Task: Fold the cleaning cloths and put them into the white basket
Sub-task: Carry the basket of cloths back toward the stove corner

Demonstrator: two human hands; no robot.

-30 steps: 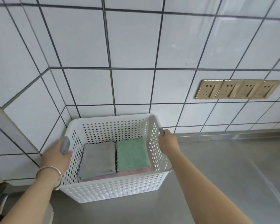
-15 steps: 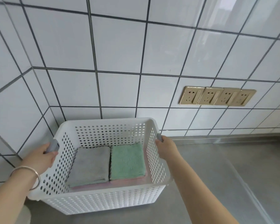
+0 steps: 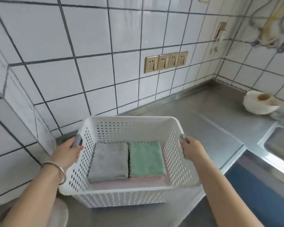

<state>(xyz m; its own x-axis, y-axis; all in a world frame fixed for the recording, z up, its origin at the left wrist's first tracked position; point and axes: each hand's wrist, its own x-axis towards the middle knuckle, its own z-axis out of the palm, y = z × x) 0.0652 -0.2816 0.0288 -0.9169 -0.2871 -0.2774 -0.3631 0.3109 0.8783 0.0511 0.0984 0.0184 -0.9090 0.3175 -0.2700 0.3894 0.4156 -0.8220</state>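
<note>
Gripping the white basket (image 3: 126,189) between my left hand (image 3: 67,152) and right hand (image 3: 193,149), each closed on a side rim; folded cloths (image 3: 126,161) inside. Uneven pull tilts it, stacks slide.

White perforated basket (image 3: 126,196) between hands; grey cloth (image 3: 109,160) nearer left hand (image 3: 67,153), green cloth (image 3: 146,158) nearer right hand (image 3: 193,149), pink beneath.
</note>
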